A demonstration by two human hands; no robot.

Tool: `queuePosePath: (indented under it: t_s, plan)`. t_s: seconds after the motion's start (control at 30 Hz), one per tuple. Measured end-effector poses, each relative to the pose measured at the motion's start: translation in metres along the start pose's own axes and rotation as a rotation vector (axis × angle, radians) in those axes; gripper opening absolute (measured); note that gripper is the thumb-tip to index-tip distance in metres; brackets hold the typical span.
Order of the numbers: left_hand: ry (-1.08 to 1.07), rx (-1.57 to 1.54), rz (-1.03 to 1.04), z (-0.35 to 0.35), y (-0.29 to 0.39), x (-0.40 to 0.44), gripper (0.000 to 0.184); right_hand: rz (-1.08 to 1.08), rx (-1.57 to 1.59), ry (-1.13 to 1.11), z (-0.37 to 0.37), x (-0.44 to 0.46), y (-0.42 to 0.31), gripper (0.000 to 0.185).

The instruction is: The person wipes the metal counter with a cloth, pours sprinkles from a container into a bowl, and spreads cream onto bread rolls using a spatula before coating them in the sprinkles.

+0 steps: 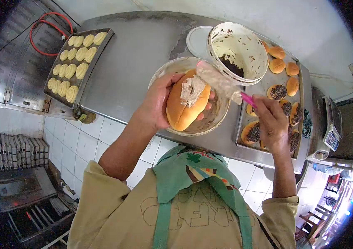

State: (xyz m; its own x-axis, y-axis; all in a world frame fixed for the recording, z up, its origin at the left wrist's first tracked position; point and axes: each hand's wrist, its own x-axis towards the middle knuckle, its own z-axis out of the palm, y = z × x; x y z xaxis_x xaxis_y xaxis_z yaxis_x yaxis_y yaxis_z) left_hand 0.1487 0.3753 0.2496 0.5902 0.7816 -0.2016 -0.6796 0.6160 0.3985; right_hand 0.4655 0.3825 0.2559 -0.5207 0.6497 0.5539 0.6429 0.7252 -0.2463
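Observation:
In my left hand (158, 100) is an oval golden bun (181, 117), gripped from its left side with fingertips showing beyond its right edge. A patch of pale brown cream (193, 90) lies on its upper part. My right hand (272, 123) pinches the pink handle of a spatula (248, 99). Its blade, thickly coated with the same cream, points up and left, and the tip is at the bun's upper right edge; I cannot tell whether it touches. Directly below the bun stands a wide cream-smeared bowl (223, 118), partly hidden by my hand and the bun.
A white bucket (249, 45) with dark filling stands behind the bowl, by a round lid (196, 41). On the right, a baking tray (239, 133) carries plain and dark-topped buns. Another tray (95, 62) holds piped pale dough at left. A scale (331, 133) sits far right.

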Motion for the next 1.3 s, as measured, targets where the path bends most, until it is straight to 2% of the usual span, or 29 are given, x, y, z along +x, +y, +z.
queuePosePath:
  t_s: [0.03,0.13,0.2,0.27,0.33,0.43,0.53,0.63,0.73,0.83,0.93,1.0,1.13,1.2,1.3]
  plan:
    - [-0.035,-0.018,0.004,-0.001,0.000,0.001,0.055,-0.025,0.022,-0.004,0.000,-0.002,-0.005,0.049]
    - [0.276,0.032,0.163,0.005,-0.003,0.004,0.053,-0.110,0.069,-0.044,-0.008,-0.002,-0.023,0.047]
    - [0.109,0.214,0.272,0.012,-0.007,-0.003,0.052,-0.166,0.077,-0.110,-0.018,-0.001,-0.034,0.046]
    - [-0.019,0.194,0.256,0.008,-0.004,-0.001,0.053,-0.237,0.053,-0.117,-0.022,-0.003,-0.031,0.045]
    - [-0.091,-0.041,0.119,-0.006,0.001,0.005,0.057,-0.258,0.038,-0.131,-0.031,-0.002,-0.030,0.046]
    - [0.179,-0.046,0.091,0.002,0.001,0.006,0.051,-0.123,0.005,0.010,-0.022,0.005,-0.022,0.046]
    - [0.119,0.042,0.101,0.007,-0.002,0.010,0.052,-0.226,-0.021,-0.081,-0.016,0.004,-0.023,0.047]
    - [0.042,0.001,0.052,-0.005,0.004,0.004,0.057,-0.285,-0.022,-0.135,-0.033,0.003,-0.034,0.045]
    - [0.180,-0.011,0.091,0.008,-0.001,0.005,0.057,-0.307,-0.108,-0.087,-0.031,0.007,-0.027,0.043]
    - [0.114,-0.103,0.002,0.005,-0.001,0.005,0.059,-0.251,-0.133,-0.024,-0.020,0.012,-0.010,0.042]
    - [0.026,-0.058,-0.075,-0.004,0.001,0.001,0.061,-0.137,-0.109,-0.016,-0.016,0.014,0.000,0.042]
    - [0.026,-0.046,-0.094,-0.005,0.002,0.002,0.062,-0.028,-0.056,-0.039,-0.015,0.012,0.004,0.043]
    - [-0.057,-0.066,-0.060,-0.008,0.002,0.002,0.061,0.009,0.036,-0.003,-0.013,0.009,0.001,0.045]
    - [0.059,-0.027,-0.012,-0.007,0.001,0.002,0.058,0.003,0.103,0.007,-0.011,0.007,-0.007,0.045]
    - [0.194,0.000,0.079,0.009,-0.002,0.008,0.055,-0.057,0.089,-0.091,-0.014,-0.001,-0.023,0.044]
